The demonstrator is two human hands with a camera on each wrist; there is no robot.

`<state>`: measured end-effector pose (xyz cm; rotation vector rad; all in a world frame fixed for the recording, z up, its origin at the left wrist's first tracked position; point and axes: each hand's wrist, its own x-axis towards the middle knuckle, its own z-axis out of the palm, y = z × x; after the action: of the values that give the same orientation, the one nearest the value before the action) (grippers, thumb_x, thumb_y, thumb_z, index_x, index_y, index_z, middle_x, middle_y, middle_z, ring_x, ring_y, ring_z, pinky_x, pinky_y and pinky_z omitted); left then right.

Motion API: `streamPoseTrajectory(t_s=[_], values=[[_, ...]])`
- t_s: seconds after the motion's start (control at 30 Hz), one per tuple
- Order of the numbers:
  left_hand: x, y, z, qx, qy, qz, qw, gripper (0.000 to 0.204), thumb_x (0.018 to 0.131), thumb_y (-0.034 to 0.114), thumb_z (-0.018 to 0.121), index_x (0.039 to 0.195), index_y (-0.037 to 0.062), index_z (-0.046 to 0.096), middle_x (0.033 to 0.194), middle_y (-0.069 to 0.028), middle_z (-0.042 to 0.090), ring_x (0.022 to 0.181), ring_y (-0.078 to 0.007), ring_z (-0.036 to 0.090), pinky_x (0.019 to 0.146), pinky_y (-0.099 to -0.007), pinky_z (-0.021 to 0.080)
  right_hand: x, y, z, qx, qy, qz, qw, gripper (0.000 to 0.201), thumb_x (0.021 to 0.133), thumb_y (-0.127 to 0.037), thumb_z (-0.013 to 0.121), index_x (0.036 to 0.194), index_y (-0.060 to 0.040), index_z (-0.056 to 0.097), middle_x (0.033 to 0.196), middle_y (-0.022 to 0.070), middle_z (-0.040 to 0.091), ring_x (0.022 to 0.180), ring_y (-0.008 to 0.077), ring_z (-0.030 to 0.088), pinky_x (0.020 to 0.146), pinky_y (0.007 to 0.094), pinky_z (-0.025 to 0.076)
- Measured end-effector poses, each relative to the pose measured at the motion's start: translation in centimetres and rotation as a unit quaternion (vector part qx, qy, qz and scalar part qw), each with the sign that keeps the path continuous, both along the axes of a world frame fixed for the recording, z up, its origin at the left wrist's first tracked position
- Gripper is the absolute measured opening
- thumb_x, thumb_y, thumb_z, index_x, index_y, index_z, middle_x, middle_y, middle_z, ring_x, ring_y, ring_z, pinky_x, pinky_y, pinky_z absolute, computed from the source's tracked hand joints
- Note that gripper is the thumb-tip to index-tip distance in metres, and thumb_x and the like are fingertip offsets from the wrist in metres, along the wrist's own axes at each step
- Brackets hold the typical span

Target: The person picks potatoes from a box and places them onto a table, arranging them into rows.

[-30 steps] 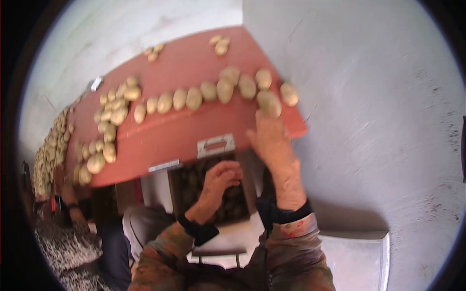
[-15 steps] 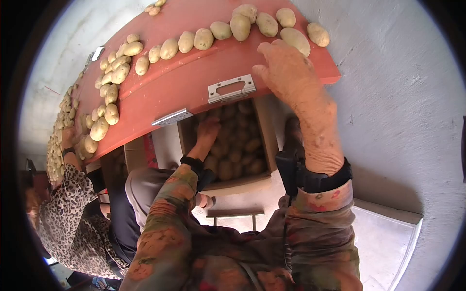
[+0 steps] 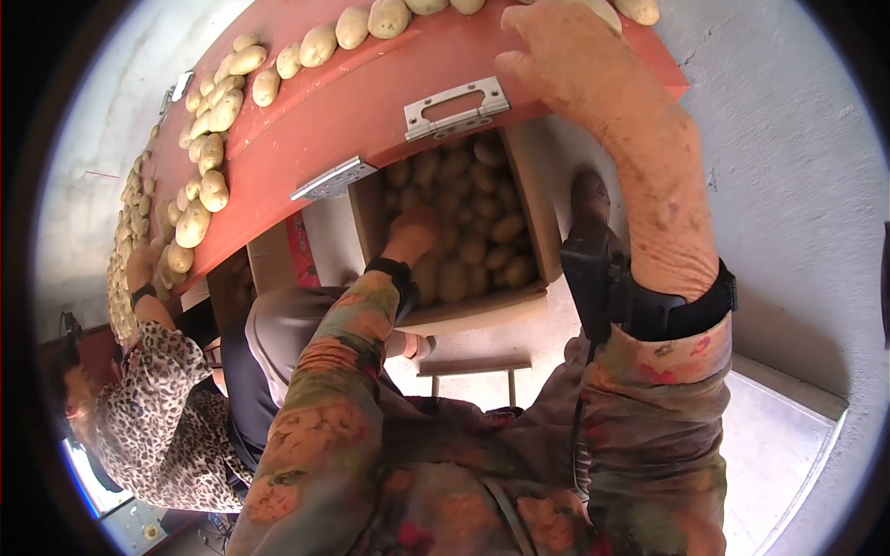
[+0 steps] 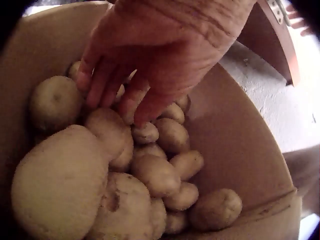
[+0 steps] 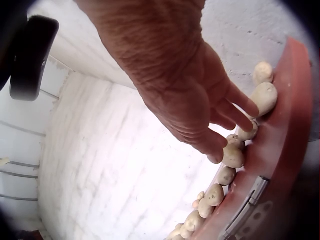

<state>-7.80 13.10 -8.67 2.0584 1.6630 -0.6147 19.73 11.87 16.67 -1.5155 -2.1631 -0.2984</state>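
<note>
My left hand (image 3: 415, 230) is down inside a cardboard box (image 3: 549, 222) of potatoes. In the left wrist view its fingers (image 4: 103, 82) point downward, loosely spread, with the tips right at a small potato (image 4: 145, 133). A large pale potato (image 4: 60, 182) lies nearer that camera. My right hand (image 3: 593, 69) reaches over the right end of a red tabletop (image 3: 306, 130). Its fingers extend toward a row of potatoes, and in the right wrist view the fingertips are right beside a long potato (image 5: 264, 97).
Two metal hinges, one open-framed (image 3: 456, 108) and one narrow (image 3: 334, 178), sit on the tabletop's near edge. More potatoes (image 3: 211, 153) are lined up on the left. Another person in a leopard-print top (image 3: 153, 417) sits at the left. A wall (image 3: 760, 185) borders the right side.
My left hand has moved from above down into the potato box. The right hand stays by the potatoes at the table's right end. The head view has tilted lower, toward the box.
</note>
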Motion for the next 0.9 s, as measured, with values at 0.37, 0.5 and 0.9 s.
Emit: streamPoseTrajectory(t_s=[0.37,0.5,0.9], values=[[-2.1,-3.5,-1.1,0.05,0.029,-0.126,0.99,0.065,0.071,0.029,0.07,0.13,0.013,0.049,0.113,-0.0145,0.062,0.11,-0.034,0.057,0.104,-0.0537,0.03,-0.9,1.7,-1.3,0.028,-0.006,0.025,0.999,0.018,0.081,-0.017,0.063,0.088,0.0001,0.061,0.088,0.0165,0.06,0.09,0.0303,0.06,0.08,0.0383,0.05],[-1.6,-2.9,0.6,0.007,-0.012,-0.142,0.99,0.065,0.07,0.028,0.072,0.128,0.0111,0.049,0.114,-0.0155,0.061,0.11,-0.0339,0.057,0.095,-0.0456,0.041,-1.3,2.2,-0.4,-0.08,0.066,0.013,0.994,0.016,0.081,-0.012,0.061,0.089,0.0012,0.063,0.095,0.0215,0.063,0.095,0.0337,0.061,0.081,0.0381,0.05],[-0.8,-3.1,-1.9,0.033,-0.152,-0.209,0.966,0.026,0.076,0.016,0.058,0.1,0.0057,0.059,0.093,-0.0175,0.062,0.083,-0.0374,0.062,0.07,-0.0438,0.05,-2.1,2.1,1.1,-0.241,0.09,-0.02,0.966,0.019,0.081,-0.016,0.061,0.092,-0.0007,0.063,0.096,0.0211,0.064,0.095,0.0346,0.061,0.08,0.041,0.05]])
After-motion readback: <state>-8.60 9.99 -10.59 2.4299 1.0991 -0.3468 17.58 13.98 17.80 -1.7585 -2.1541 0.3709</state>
